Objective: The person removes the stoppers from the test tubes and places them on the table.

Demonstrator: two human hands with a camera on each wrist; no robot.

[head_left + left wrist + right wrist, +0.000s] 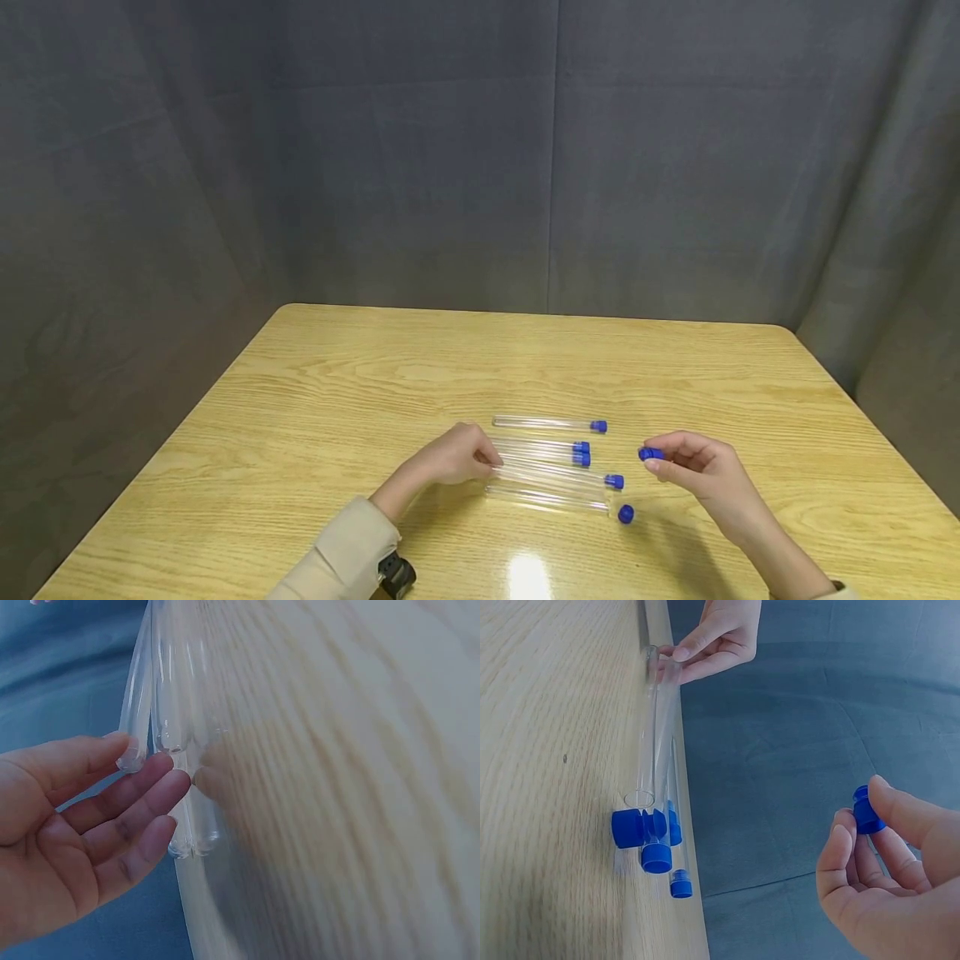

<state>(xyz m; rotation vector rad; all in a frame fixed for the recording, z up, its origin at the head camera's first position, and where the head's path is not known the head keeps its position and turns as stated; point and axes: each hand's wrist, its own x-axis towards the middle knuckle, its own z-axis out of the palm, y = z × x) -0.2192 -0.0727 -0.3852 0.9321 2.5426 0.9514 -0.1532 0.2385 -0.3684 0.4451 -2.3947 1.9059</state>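
Glossy tubes (pixel 543 422), plastic caps (pixel 656 859), wood-grain table (pixel 360 375)

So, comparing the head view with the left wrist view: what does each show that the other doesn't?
Only the head view shows the blue caps: one pinched by the right hand, one loose on the table, the rest on clear tubes. It alone also shows the left sleeve with a black device by the cuff.

Only the left wrist view shows the palm side of the left hand, with the tubes' rounded ends close up.

Both share the left hand pinching one tube near its end, other tubes beside it, the wood-grain table and the curtain.
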